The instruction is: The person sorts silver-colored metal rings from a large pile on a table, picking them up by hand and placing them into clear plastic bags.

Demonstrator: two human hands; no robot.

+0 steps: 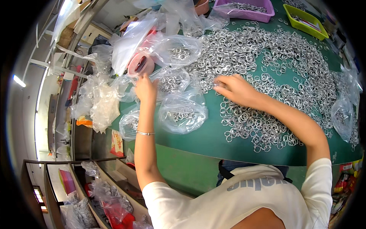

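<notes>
Silvery metal rings (267, 89) lie spread in a thick layer over the green table (179, 143). My right hand (238, 91) is at the left edge of this layer, thumb and fingers closed together; what is between the fingertips is too small to make out. My left hand (146, 89) is closed at the edge of a clear plastic bag (170, 82) with rings inside, its fingertips partly hidden. Just beyond it stands a round pink container (149, 68) with a dark red object (141, 63) on it. Another ring-filled bag (183, 114) lies nearer to me.
At the back are a purple basket (263, 16) of metal parts and a yellow-green basket (307, 26). A bag of rings (342, 122) rests at the right edge. Crumpled plastic bags (105, 103) heap up on the left, above open shelf compartments (85, 202).
</notes>
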